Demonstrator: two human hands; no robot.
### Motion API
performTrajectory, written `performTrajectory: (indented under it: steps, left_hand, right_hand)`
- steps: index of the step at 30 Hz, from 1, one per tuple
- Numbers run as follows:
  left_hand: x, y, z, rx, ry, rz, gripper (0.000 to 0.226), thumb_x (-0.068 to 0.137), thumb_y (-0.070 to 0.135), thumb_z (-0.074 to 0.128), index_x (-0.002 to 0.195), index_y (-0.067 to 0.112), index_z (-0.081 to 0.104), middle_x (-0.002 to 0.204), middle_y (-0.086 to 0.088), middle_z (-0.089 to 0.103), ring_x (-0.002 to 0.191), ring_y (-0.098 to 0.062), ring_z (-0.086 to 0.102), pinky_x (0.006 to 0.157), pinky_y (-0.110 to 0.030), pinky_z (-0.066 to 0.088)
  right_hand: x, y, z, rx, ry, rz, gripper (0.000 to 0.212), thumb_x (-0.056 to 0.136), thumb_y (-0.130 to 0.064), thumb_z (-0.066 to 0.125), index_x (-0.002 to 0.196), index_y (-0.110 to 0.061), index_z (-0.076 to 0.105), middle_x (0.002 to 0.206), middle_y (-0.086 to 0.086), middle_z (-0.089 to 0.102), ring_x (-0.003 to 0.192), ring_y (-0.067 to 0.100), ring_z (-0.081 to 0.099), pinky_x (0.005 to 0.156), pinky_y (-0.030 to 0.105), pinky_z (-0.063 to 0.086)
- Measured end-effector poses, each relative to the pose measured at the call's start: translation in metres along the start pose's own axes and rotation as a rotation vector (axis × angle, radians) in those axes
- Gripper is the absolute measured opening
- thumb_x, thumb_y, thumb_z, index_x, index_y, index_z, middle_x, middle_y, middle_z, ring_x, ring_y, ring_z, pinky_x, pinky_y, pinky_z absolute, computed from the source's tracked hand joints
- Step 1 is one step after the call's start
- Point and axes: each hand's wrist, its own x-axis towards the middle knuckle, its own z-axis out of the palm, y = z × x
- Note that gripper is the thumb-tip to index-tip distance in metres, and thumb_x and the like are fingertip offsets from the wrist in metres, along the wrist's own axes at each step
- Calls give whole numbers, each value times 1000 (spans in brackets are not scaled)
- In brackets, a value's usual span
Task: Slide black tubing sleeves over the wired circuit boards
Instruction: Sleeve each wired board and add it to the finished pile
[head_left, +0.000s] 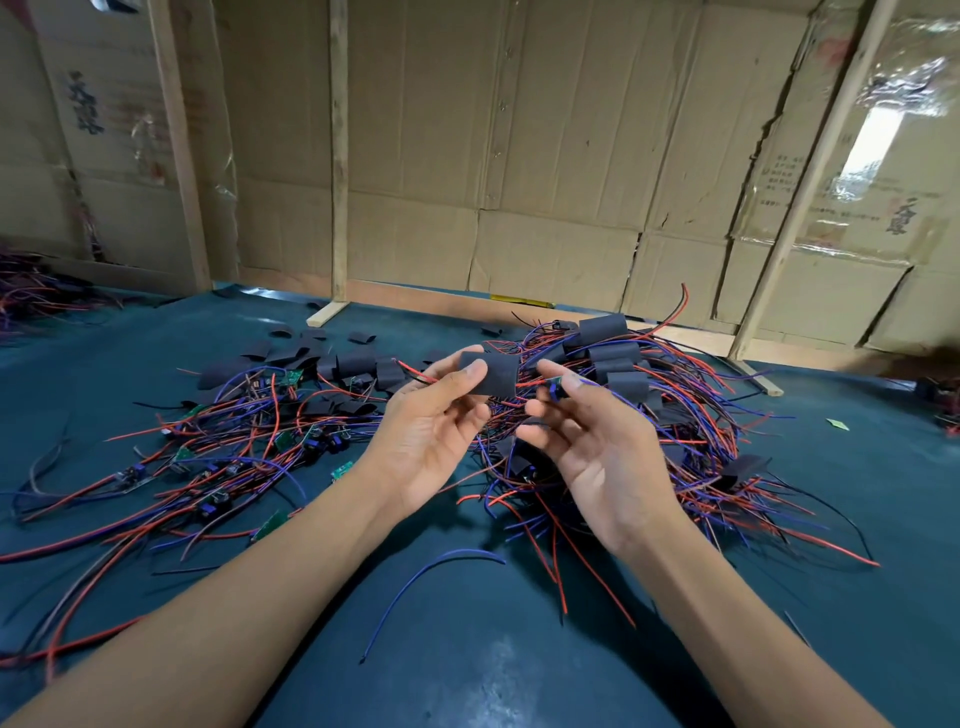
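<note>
- The left hand is seen pinching 1 black sleeve, thumb on its front face.
- Just right of the sleeve, a small circuit board is pinched by the right hand; red wires are already threaded through.
- The sleeve's axis is judged to run left-right, toward the board.
- The board is largely hidden by fingers.
- Behind the sleeve, finished sleeves are heaped.

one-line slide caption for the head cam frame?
Left hand holds a black tubing sleeve as the right hand pinches a wired circuit board at its opening.
</note>
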Motion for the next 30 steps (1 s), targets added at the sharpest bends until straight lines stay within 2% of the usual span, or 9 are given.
performTrajectory:
  steps: [3, 7, 12, 17, 20, 23, 25, 28, 30]
  left_hand:
    - [0, 0, -1, -31, -20, -18, 19, 77, 10, 72, 94, 16, 78, 89, -3, 72, 70, -10, 62, 64, -16, 55]
    - [-3, -6, 2, 54, -81, -21, 21, 76, 10, 74, 94, 18, 80, 92, -6, 71, 70, -11, 64, 65, -20, 55]
    - [-3, -7, 2, 112, -136, -5, 31, 79, 7, 72, 108, 17, 77, 81, -1, 65, 63, -11, 54, 58, -23, 52]
    - [-1, -6, 0, 150, -213, 41, 32, 79, 2, 71, 108, 13, 77, 77, -5, 63, 64, -12, 57, 65, -24, 55]
    - [1, 0, -4, 223, -283, 41, 39, 79, 1, 71, 118, 7, 71, 92, -10, 71, 78, -16, 66, 73, -26, 57]
    - [1, 7, -7, 326, -323, 40, 45, 79, -1, 73, 124, 3, 66, 110, -17, 71, 93, -21, 69, 79, -30, 58]
    - [0, 7, -8, 383, -305, 61, 41, 77, 2, 75, 118, 6, 71, 105, -15, 73, 90, -21, 69, 78, -31, 59]
    - [-2, 7, -8, 447, -286, 115, 28, 76, 7, 76, 105, 11, 78, 86, -7, 72, 72, -15, 65, 72, -32, 60]
    - [-2, 6, -8, 486, -298, 147, 26, 77, 11, 77, 103, 11, 79, 81, -5, 69, 67, -14, 62, 69, -33, 60]
  right_hand:
    - [0, 2, 1, -102, 45, -53, 38, 84, -24, 67, 114, -2, 73, 101, 6, 72, 82, 14, 62, 66, 30, 56]
    - [-1, 6, 1, -82, 74, -65, 33, 84, -21, 68, 109, 0, 75, 79, 8, 64, 73, 17, 59, 62, 28, 53]
    - [1, 5, -3, -74, 88, -93, 17, 79, -19, 74, 92, -9, 79, 87, 15, 69, 75, 22, 66, 63, 30, 55]
    - [0, 1, -3, -58, 120, -19, 12, 78, -20, 76, 85, -11, 77, 83, 11, 73, 72, 20, 72, 60, 27, 57]
    - [0, -4, -3, -44, 132, 2, 7, 76, -22, 77, 76, -16, 79, 81, 9, 73, 71, 17, 72, 59, 25, 57]
    - [0, -6, -3, -32, 131, 17, 7, 76, -23, 77, 73, -17, 79, 80, 6, 73, 68, 14, 70, 57, 24, 55]
    - [-1, -6, -3, -30, 116, 17, 8, 77, -23, 76, 72, -18, 79, 78, 5, 72, 67, 14, 69, 56, 23, 54]
    - [0, -6, -2, -26, 99, 10, 10, 79, -23, 75, 70, -18, 77, 75, 4, 70, 64, 13, 65, 54, 23, 51]
    - [1, -7, -3, -11, 105, 13, 11, 78, -23, 76, 68, -19, 75, 71, 2, 66, 61, 12, 61, 53, 23, 50]
